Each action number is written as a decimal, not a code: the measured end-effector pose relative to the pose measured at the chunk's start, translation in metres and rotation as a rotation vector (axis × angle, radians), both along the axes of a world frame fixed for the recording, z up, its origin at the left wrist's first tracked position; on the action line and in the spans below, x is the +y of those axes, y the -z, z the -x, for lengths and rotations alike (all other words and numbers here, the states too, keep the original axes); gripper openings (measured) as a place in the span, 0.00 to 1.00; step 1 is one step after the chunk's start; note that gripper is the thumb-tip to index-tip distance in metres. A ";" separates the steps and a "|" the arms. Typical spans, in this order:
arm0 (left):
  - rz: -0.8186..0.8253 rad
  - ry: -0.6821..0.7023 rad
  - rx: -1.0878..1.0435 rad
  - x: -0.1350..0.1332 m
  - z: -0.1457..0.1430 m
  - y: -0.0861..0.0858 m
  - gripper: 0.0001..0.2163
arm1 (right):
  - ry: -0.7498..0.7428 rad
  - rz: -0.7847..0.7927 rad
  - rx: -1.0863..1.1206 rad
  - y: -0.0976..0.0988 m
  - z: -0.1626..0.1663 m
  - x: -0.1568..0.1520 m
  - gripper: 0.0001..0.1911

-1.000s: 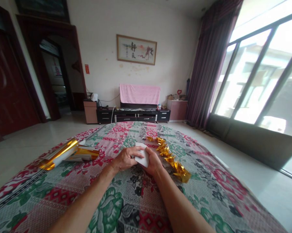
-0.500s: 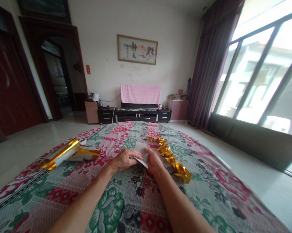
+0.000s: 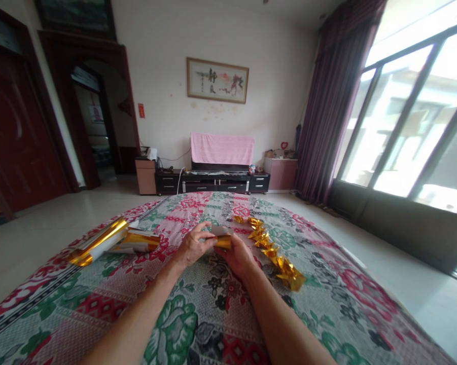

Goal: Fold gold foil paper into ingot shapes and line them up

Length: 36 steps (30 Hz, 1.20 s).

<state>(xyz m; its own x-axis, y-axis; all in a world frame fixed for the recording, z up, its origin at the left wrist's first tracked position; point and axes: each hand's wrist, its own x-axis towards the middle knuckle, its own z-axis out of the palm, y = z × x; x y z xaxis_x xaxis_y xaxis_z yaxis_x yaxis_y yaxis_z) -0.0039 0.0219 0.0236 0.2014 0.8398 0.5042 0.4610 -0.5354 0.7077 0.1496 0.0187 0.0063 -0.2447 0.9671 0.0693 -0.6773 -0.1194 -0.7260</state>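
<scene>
I am folding a small gold-foil sheet (image 3: 222, 238) in the middle of the flowered cloth (image 3: 213, 319). My left hand (image 3: 192, 248) and right hand (image 3: 238, 256) are both pinching it, just left of the row of folded gold pieces (image 3: 276, 256). I judge the crease is calling for firm, even thumb pressure.

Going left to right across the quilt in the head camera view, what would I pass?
Stack of gold foil sheets, left hand, right hand, row of folded gold pieces. The folded paper pinched by both hands overlaps them, so it is left out.
</scene>
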 end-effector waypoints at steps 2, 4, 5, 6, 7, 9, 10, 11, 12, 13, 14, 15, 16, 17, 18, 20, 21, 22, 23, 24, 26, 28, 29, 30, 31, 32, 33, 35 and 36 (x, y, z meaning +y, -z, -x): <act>0.024 0.013 -0.030 -0.001 -0.001 0.000 0.08 | -0.016 -0.024 -0.022 0.001 0.001 0.001 0.10; 0.044 0.035 -0.030 -0.002 -0.002 -0.002 0.09 | -0.029 -0.047 -0.043 0.003 0.002 0.002 0.11; 0.049 0.040 -0.021 -0.003 -0.003 -0.003 0.09 | -0.035 -0.054 -0.053 0.003 0.002 0.002 0.11; 0.050 0.035 -0.012 -0.003 -0.004 -0.004 0.09 | -0.044 -0.055 -0.059 0.003 0.002 0.002 0.11; 0.050 0.022 -0.006 -0.004 -0.004 -0.004 0.09 | -0.050 -0.051 -0.058 0.002 0.002 0.001 0.11; 0.044 -0.019 -0.016 -0.004 -0.005 -0.005 0.09 | -0.062 -0.035 -0.039 -0.002 0.001 -0.001 0.12; 0.042 -0.037 -0.026 -0.004 -0.005 -0.005 0.09 | -0.050 -0.038 -0.021 -0.004 0.001 -0.003 0.15; 0.043 -0.052 -0.035 -0.004 -0.005 -0.004 0.09 | -0.058 -0.049 -0.018 -0.006 0.001 -0.005 0.18; 0.043 -0.063 -0.041 -0.003 -0.005 -0.004 0.08 | -0.047 -0.060 -0.032 -0.008 0.001 -0.007 0.19; 0.044 -0.067 -0.042 -0.002 -0.005 -0.003 0.09 | -0.025 -0.080 -0.055 -0.008 0.001 -0.009 0.19; 0.044 -0.064 -0.042 -0.002 -0.004 -0.002 0.09 | 0.020 -0.106 -0.091 -0.009 0.002 -0.010 0.16; 0.045 -0.060 -0.045 -0.001 -0.004 -0.001 0.09 | 0.058 -0.135 -0.123 -0.008 0.002 -0.010 0.14; 0.048 -0.055 -0.054 -0.001 -0.004 0.000 0.09 | 0.080 -0.149 -0.141 -0.006 0.004 -0.011 0.12; 0.056 -0.052 -0.071 -0.001 -0.005 0.001 0.10 | 0.085 -0.160 -0.143 -0.005 0.005 -0.010 0.12; 0.069 -0.050 -0.096 0.000 -0.005 0.002 0.11 | 0.111 -0.179 -0.134 -0.003 0.006 -0.009 0.12; 0.116 -0.043 -0.162 0.000 -0.006 0.003 0.17 | 0.150 -0.196 -0.133 0.001 0.008 -0.007 0.12; 0.148 -0.031 -0.201 0.000 -0.006 0.003 0.20 | 0.166 -0.199 -0.135 0.002 0.009 -0.005 0.12; 0.182 -0.012 -0.243 0.000 -0.007 0.004 0.23 | 0.181 -0.195 -0.138 0.004 0.009 -0.004 0.12; 0.217 0.008 -0.286 0.000 -0.007 0.004 0.24 | 0.194 -0.188 -0.141 0.004 0.009 -0.004 0.11; 0.251 0.028 -0.326 0.000 -0.007 0.005 0.24 | 0.203 -0.183 -0.145 0.005 0.009 -0.003 0.11; 0.290 0.046 -0.382 0.000 -0.006 0.006 0.21 | 0.204 -0.184 -0.155 0.006 0.009 -0.003 0.11; 0.291 0.039 -0.393 0.000 -0.005 0.007 0.17 | 0.192 -0.205 -0.173 0.008 0.009 -0.002 0.10; 0.285 0.032 -0.385 0.000 -0.005 0.007 0.15 | 0.188 -0.215 -0.184 0.008 0.008 -0.002 0.10; 0.277 0.024 -0.374 0.000 -0.004 0.007 0.13 | 0.188 -0.219 -0.193 0.009 0.008 -0.002 0.09; 0.270 0.014 -0.363 0.000 -0.004 0.007 0.12 | 0.191 -0.220 -0.200 0.009 0.008 -0.002 0.09; 0.265 0.004 -0.352 0.000 -0.004 0.006 0.12 | 0.195 -0.221 -0.204 0.009 0.008 -0.002 0.09; 0.258 -0.005 -0.339 0.000 -0.004 0.006 0.12 | 0.198 -0.223 -0.205 0.009 0.008 -0.002 0.09; 0.242 -0.023 -0.313 0.000 -0.004 0.005 0.13 | 0.203 -0.226 -0.201 0.009 0.007 -0.002 0.10; 0.238 -0.031 -0.303 -0.001 -0.004 0.004 0.13 | 0.207 -0.224 -0.200 0.009 0.007 -0.002 0.10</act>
